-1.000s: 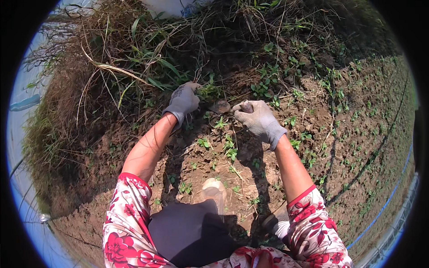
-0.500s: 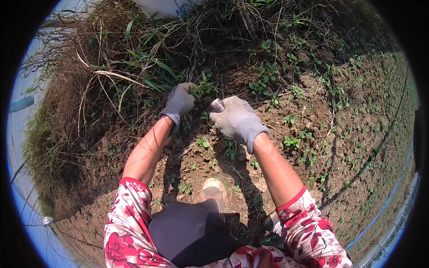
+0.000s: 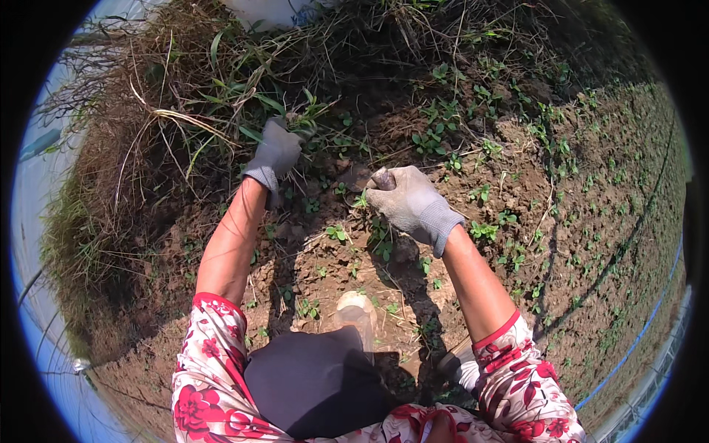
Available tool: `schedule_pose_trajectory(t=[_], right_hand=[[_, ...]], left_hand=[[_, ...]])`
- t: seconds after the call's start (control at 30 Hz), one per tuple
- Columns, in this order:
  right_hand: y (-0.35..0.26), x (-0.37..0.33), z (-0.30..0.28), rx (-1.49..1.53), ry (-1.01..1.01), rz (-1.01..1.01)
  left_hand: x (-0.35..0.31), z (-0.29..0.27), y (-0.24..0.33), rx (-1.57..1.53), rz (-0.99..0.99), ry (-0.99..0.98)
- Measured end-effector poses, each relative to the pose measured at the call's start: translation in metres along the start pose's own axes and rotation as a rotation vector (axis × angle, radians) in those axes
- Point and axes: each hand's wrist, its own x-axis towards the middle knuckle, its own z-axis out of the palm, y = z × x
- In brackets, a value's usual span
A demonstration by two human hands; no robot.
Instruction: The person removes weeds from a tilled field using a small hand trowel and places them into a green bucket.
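My left hand (image 3: 276,150), in a grey work glove, is closed around a tuft of green weeds (image 3: 313,112) at the edge of the tall grass. Leafy stems stick out past its fingers to the right. Over the bare soil, my right hand (image 3: 410,201), gloved alike, is wrapped round a short tool handle (image 3: 383,178). Its rounded, dull end shows above the fist; I cannot make out the working end. Small green seedlings (image 3: 337,233) stand in the soil just below and between the hands.
Dry and green grass (image 3: 199,96) grows thickly at the upper left, with a white object (image 3: 269,11) behind it. More seedlings (image 3: 484,232) dot the brown soil to the right. A blue line (image 3: 636,341) runs along the far right. My shoe (image 3: 356,304) rests on the soil below my hands.
My left hand has moved up and left with the weeds in it. My right hand, with the handle, has shifted slightly right and down, widening the gap between them.
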Motion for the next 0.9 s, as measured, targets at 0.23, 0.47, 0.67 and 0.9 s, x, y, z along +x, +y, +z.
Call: schedule_pose_trajectory(t=[0.23,0.47,0.67,0.9], right_hand=[[-0.018,-0.047,-0.042,-0.209,0.116,-0.074],[-0.022,-0.018,-0.030,-0.380,0.076,0.036],[0.023,0.020,-0.003,-0.216,0.315,-0.142],[0.037,-0.006,-0.011,0.002,0.223,0.052]], left_hand=[[-0.033,0.040,0.028,0.762,0.148,-0.226],[-0.037,0.098,0.022,1.267,0.371,-0.248],[-0.026,0.112,0.012,1.201,0.449,-0.215],[-0.016,0.076,0.037,0.642,0.172,-0.235]])
